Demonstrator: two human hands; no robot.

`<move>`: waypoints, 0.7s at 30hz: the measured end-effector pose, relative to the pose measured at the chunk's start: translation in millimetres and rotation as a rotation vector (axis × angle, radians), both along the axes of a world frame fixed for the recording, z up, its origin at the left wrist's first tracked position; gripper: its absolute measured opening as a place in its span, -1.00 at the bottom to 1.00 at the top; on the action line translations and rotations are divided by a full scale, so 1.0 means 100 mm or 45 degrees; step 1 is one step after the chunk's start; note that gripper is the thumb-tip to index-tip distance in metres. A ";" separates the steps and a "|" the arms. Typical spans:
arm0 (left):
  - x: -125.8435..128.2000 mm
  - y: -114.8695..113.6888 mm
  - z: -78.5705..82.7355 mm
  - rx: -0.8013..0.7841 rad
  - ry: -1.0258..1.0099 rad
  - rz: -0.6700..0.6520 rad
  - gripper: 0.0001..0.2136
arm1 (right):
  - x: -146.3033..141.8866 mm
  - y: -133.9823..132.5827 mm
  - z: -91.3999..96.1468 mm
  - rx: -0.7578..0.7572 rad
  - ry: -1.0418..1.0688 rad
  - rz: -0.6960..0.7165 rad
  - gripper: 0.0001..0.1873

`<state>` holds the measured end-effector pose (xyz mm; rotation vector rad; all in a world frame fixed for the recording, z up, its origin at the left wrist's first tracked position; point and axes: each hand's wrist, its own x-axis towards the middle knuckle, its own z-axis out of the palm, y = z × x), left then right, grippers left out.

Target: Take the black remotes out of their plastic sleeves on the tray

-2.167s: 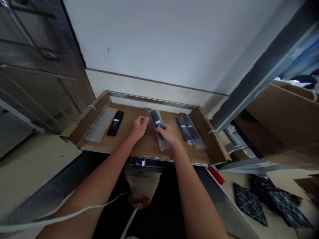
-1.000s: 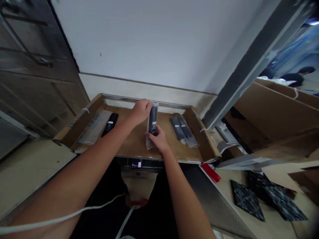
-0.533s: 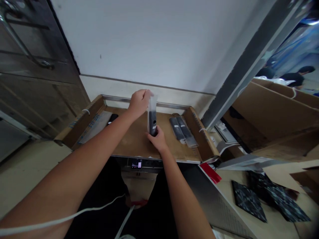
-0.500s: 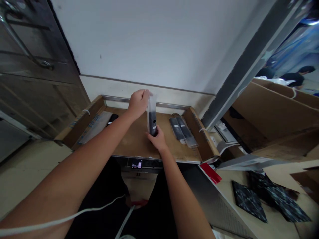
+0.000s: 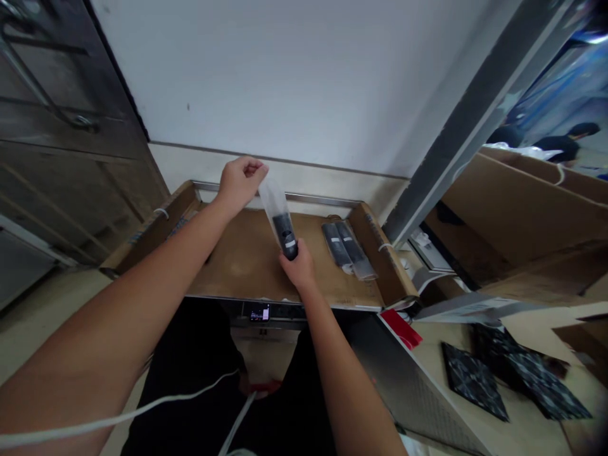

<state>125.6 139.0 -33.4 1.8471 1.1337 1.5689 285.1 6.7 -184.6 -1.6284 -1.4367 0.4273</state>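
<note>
A clear plastic bag with a black remote control in its lower end hangs tilted above the cardboard tray. My left hand is closed, pinching the bag's top end up near the wall. My right hand is closed around the bag's bottom end, where the remote sits. Two more bagged remotes lie side by side on the tray to the right of my right hand.
The tray has raised cardboard sides. My left forearm hides the tray's left part. A small lit display sits on the bench's front edge. Dark patterned sheets and a red item lie at the right. Other people are far right.
The bagged remote was lifted from lying on the tray to hanging. My left hand rose and moved left with the bag's top; the remote slid to the bottom at my right hand.
</note>
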 end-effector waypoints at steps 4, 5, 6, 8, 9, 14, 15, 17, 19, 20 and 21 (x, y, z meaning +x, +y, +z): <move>-0.15 0.00 0.10 0.025 0.155 0.025 -0.75 | 0.00 -0.01 0.00 0.009 -0.038 0.019 -0.73; -0.17 -0.01 0.11 0.005 0.226 -0.014 -0.75 | 0.00 -0.01 0.00 0.011 -0.055 0.027 -0.72; -0.18 -0.02 0.11 -0.016 0.310 -0.060 -0.77 | 0.00 -0.02 0.00 0.011 -0.071 0.035 -0.72; -0.20 -0.02 0.13 -0.042 0.469 -0.135 -0.81 | 0.00 -0.03 0.00 0.017 -0.098 0.046 -0.71; -0.21 -0.02 0.14 -0.041 0.517 -0.148 -0.82 | 0.00 -0.03 0.00 0.018 -0.108 0.048 -0.71; -0.23 0.00 0.20 0.028 0.365 -0.033 -0.82 | 0.00 -0.04 0.00 -0.018 -0.140 0.047 -0.67; -0.23 0.00 0.21 0.029 0.355 -0.022 -0.79 | 0.00 -0.04 0.00 -0.026 -0.148 0.050 -0.66; -0.23 0.00 0.22 -0.003 0.433 -0.033 -0.74 | 0.00 -0.04 0.00 -0.032 -0.168 0.060 -0.65; -0.21 0.01 0.22 -0.047 0.535 -0.054 -0.71 | -0.01 -0.05 0.01 -0.028 -0.181 0.071 -0.64; -0.21 0.01 0.22 -0.053 0.558 -0.060 -0.70 | -0.01 -0.05 0.01 -0.023 -0.184 0.073 -0.65; -0.20 0.01 0.23 -0.040 0.564 -0.061 -0.69 | -0.01 -0.05 0.00 -0.017 -0.184 0.072 -0.65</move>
